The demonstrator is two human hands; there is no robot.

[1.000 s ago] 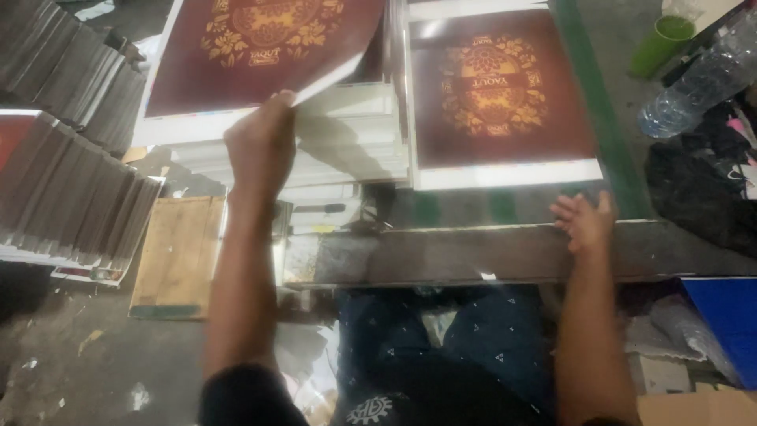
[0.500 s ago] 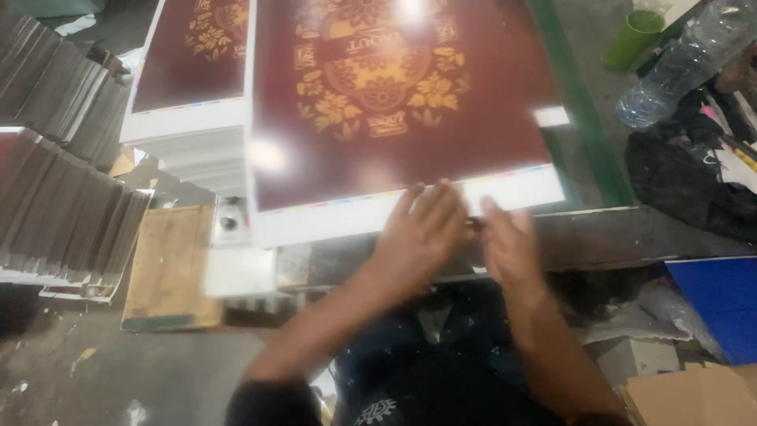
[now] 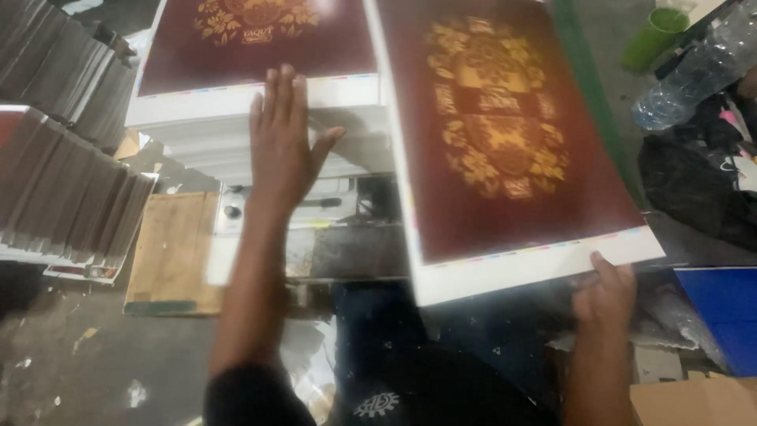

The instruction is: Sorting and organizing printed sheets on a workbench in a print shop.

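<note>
printed sheet (image 3: 505, 142) | right hand (image 3: 603, 288) pinching its white near edge | left hand (image 3: 282, 134) spread flat over sheet stack (image 3: 252, 118)

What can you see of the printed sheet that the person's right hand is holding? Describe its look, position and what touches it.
The printed sheet is large, thin and glossy-looking, probably paper. It is dark maroon with a gold ornamental emblem in the middle, a white margin and a thin strip of small colour marks near its bottom edge. It lies tilted, its near corner jutting past the table edge. The right hand grips that white bottom margin from below; the left hand is off it, over the neighbouring stack.
</note>
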